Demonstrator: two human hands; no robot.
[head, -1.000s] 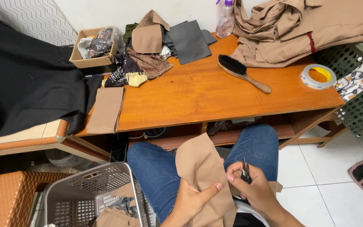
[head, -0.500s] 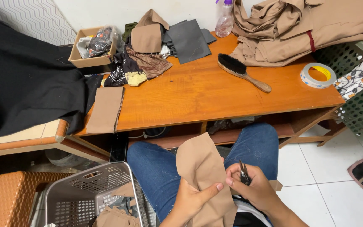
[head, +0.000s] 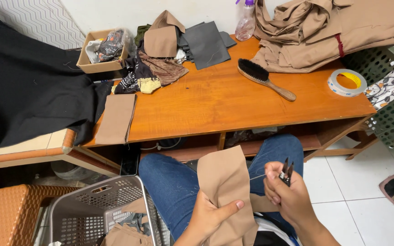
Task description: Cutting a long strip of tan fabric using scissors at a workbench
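Observation:
My left hand [head: 210,214] grips a tan piece of fabric [head: 224,177] over my lap, thumb pressed across its lower part. My right hand [head: 283,193] sits just to the right of the fabric, closed on small dark thread snips [head: 287,171] whose tips point up. A thin thread [head: 257,177] runs from the fabric's right edge to the right hand. My jeans-clad legs [head: 169,182] lie under both hands.
An orange wooden table [head: 215,100] ahead carries a wooden brush [head: 263,77], a tape roll [head: 346,82], a spray bottle [head: 246,20], tan garments [head: 334,32], fabric scraps and a cardboard box [head: 99,50]. A grey plastic basket [head: 101,209] stands at lower left, a green basket [head: 393,114] at right.
My right hand has shifted right, away from the fabric, drawing a thread out with the snips. The left hand keeps its hold on the fabric.

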